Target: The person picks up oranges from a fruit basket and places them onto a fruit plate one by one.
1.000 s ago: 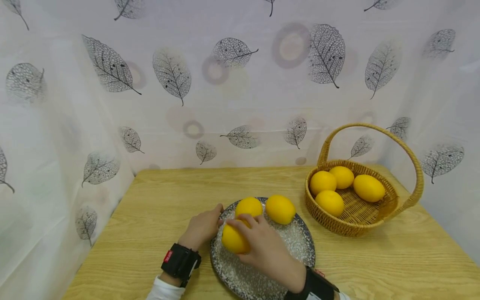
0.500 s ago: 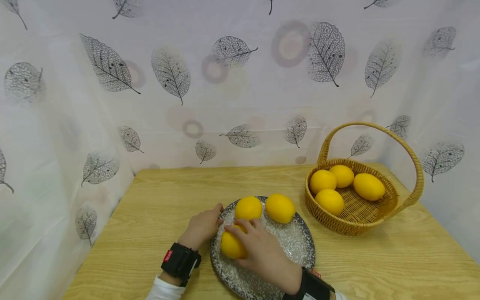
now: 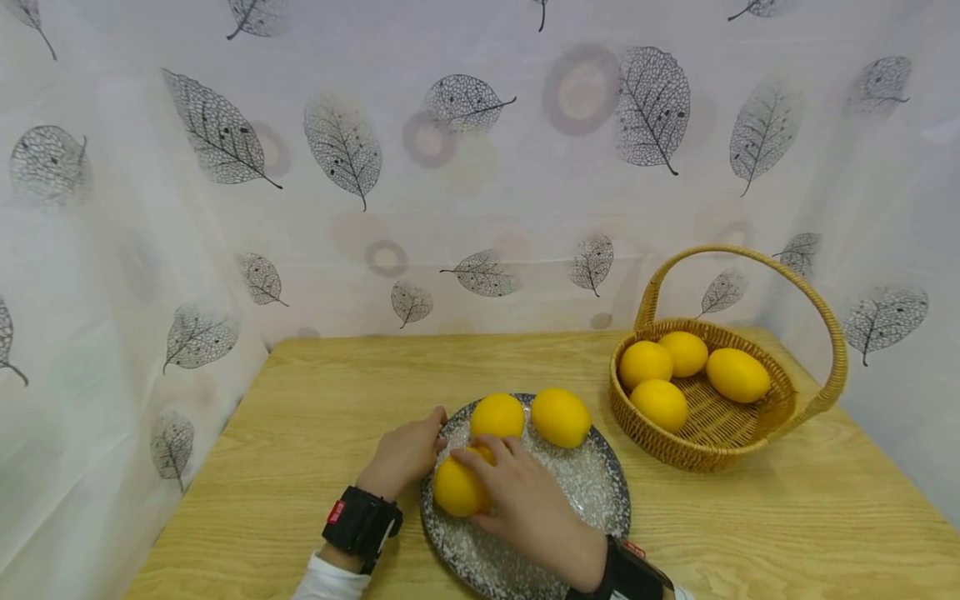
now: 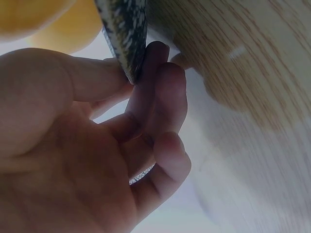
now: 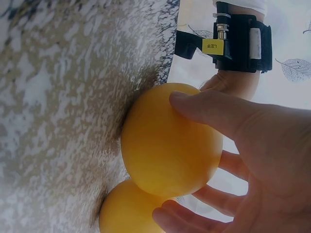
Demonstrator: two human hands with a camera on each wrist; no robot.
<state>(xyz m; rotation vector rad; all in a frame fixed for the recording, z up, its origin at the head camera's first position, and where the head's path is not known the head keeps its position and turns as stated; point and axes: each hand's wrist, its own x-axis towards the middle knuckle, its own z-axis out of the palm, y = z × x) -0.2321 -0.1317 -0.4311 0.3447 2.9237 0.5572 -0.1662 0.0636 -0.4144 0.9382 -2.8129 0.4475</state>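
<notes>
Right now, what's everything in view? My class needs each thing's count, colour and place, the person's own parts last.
Table: 1, light wood, foreground
Backdrop: 1, whitish, dark leaf prints, around the table
Plate: 1, speckled grey, on the table
Basket: 1, tan, table's right side
Basket fruits: 4, yellow, inside the basket
Loose fruits: 2, yellow, plate's far side
Held fruit: 1, yellow, plate's left side
Wrist straps: 2, black, one per wrist
Sleeves: 2, white, on the forearms
Left hand: 1, bare, gripping plate's left rim
Right hand: 1, bare, around the held fruit

Head view looks down; wrist views close — plate seemingly shared.
</notes>
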